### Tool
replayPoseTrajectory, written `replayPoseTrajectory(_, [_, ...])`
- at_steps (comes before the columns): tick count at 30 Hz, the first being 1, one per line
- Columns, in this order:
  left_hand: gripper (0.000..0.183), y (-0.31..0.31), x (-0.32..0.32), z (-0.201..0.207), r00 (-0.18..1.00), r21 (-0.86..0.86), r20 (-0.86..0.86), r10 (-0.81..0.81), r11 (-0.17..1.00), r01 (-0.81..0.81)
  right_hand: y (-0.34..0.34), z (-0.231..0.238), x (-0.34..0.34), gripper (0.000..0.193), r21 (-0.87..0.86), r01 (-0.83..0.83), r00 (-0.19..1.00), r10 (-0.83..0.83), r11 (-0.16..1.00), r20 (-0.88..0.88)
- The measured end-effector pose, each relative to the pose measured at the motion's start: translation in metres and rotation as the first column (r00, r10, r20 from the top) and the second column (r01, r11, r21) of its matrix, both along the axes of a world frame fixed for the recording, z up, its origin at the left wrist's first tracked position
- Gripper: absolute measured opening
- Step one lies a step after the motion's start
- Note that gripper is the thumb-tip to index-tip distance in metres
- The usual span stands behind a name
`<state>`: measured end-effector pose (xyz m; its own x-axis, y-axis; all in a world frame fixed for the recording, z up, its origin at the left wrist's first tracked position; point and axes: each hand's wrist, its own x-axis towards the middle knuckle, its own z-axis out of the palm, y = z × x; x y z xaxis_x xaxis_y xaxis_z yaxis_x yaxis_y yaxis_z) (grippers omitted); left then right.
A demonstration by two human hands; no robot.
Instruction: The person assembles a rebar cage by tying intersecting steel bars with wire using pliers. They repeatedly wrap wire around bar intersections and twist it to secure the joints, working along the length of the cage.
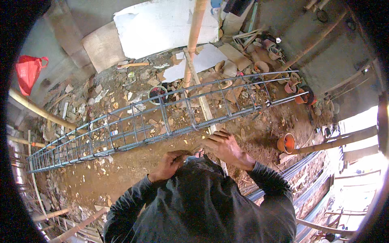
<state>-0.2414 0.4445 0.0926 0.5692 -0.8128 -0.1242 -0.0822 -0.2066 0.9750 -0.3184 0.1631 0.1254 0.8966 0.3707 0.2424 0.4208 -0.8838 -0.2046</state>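
Note:
My left hand (168, 164) is close in front of my dark jacket (202, 194), its fingers curled together. What it holds, if anything, is too small to name. To its right and a little farther out, my right hand (225, 148) has its fingers bent, thumb and fingertips drawn together. A tiny pale speck shows by those fingertips, and I cannot make out what it is. Just beyond both hands, a long rebar cage (170, 133) of bars and square stirrups stretches from far left to upper right. Neither hand visibly grips it.
A wooden batten (204, 106) passes beneath the cage near an upright bamboo pole (193, 40). Rubble covers the ground behind it, with a round bucket (158, 95) there. An orange bucket (286, 143) stands right. Bundled steel bars (300, 172) lie lower right; a red bag (29, 75) hangs left.

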Motion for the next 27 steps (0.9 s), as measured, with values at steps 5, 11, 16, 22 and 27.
replayPoseTrajectory(5, [0.025,0.021,-0.005,-0.018,0.997,-0.023,0.028,-0.066,0.997,0.067,0.014,0.009,0.003,0.033,0.027,-0.004,0.997,0.006,1.0,-0.079])
replayPoseTrajectory(11, [0.021,0.033,-0.015,-0.033,0.933,-0.019,-0.338,0.125,0.99,-0.14,0.023,0.012,0.016,0.041,0.458,0.219,0.976,-0.189,0.861,-0.111])
replayPoseTrajectory(16, [0.024,0.022,0.015,-0.03,0.786,0.074,-0.539,0.303,0.947,-0.314,-0.04,0.001,0.045,0.035,0.532,0.475,0.876,-0.435,0.701,-0.209])
replayPoseTrajectory(22, [0.034,-0.045,0.074,-0.016,0.492,0.058,-0.848,0.198,0.957,-0.286,-0.12,-0.02,0.096,0.03,0.473,0.615,0.776,-0.592,0.631,-0.219])
replayPoseTrajectory(27, [0.035,-0.115,0.1,-0.032,0.426,-0.026,-0.899,0.101,0.959,-0.281,-0.148,-0.049,0.138,0.031,0.428,0.58,0.799,-0.585,0.693,-0.136])
